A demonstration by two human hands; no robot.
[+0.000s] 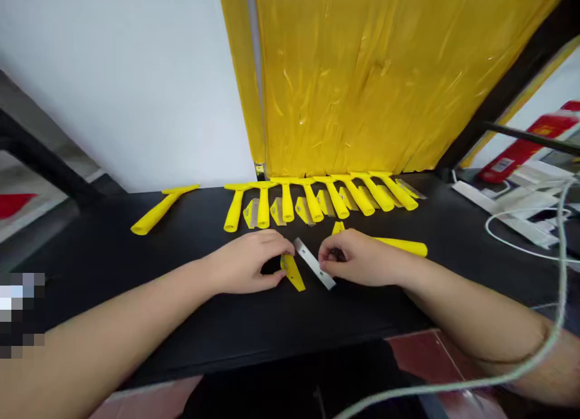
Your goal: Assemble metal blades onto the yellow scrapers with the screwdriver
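Note:
Between thumb and fingers, my left hand (249, 262) pinches a small yellow plate (296, 276), which has a screw showing near its upper end. My right hand (362, 257) is closed, with its fingertips on a flat metal blade (312, 263) with holes. The blade slants just right of the yellow plate, with a narrow gap between them. A yellow scraper handle (402, 246) lies behind my right hand, partly hidden by it.
Several yellow scraper handles (312, 201) line the back of the black table (217, 334), with yellow plates and blades between them. A lone handle (156, 215) lies left. A white cable (562, 274) loops at right, near a red container (521, 147).

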